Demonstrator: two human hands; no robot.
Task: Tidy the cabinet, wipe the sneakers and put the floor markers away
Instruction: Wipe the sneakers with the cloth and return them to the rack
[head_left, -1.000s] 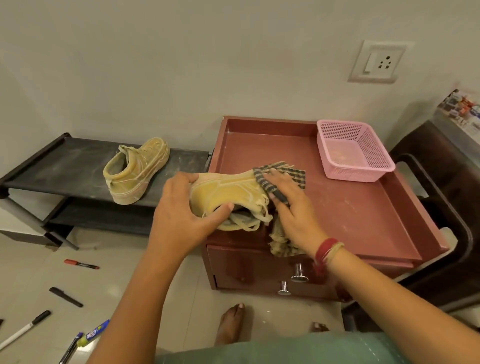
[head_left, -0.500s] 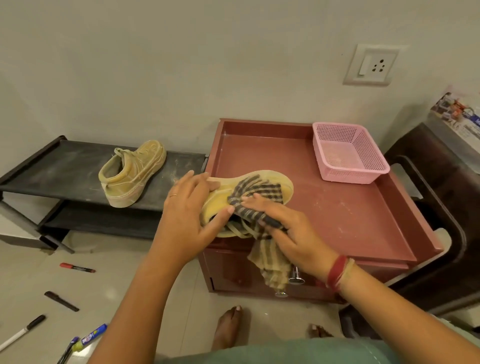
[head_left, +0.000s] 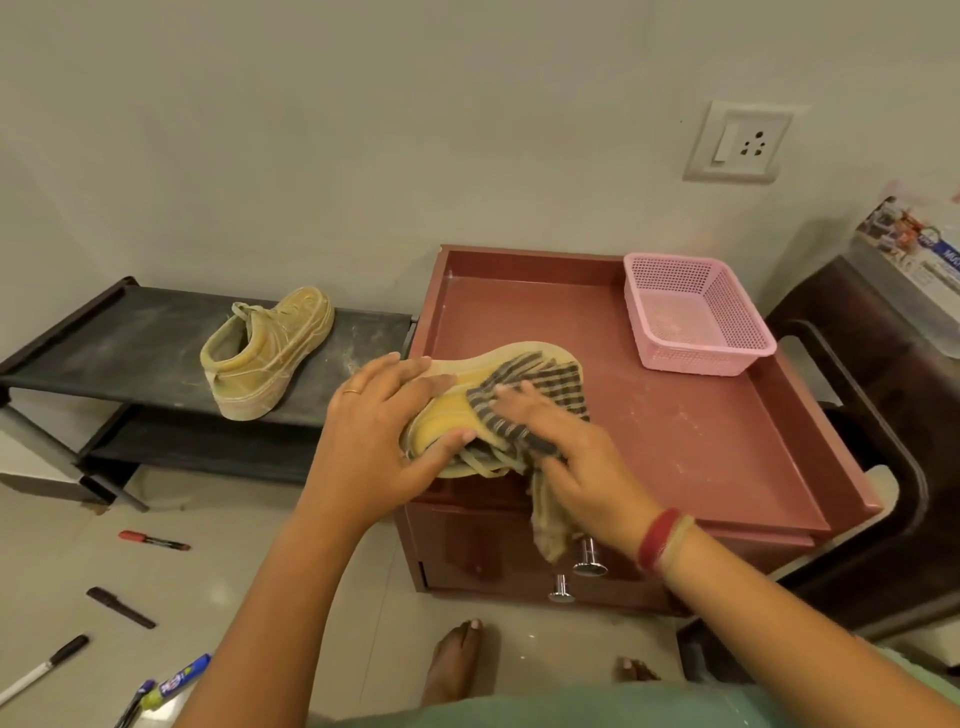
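Yellow canvas sneaker (head_left: 447, 410), light and floppy, lies on its side at the cabinet (head_left: 701, 441) front edge. The left hand (head_left: 374, 436) grips its stiffer heel, probably the surest hold, while the right hand (head_left: 566, 462) presses a soft cloth (head_left: 535, 389) on it, fingers straight.

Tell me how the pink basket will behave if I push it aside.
Probably light: the pink basket is thin open mesh and looks empty. It would likely slide rather than tip, sitting low and wide on the cabinet top.
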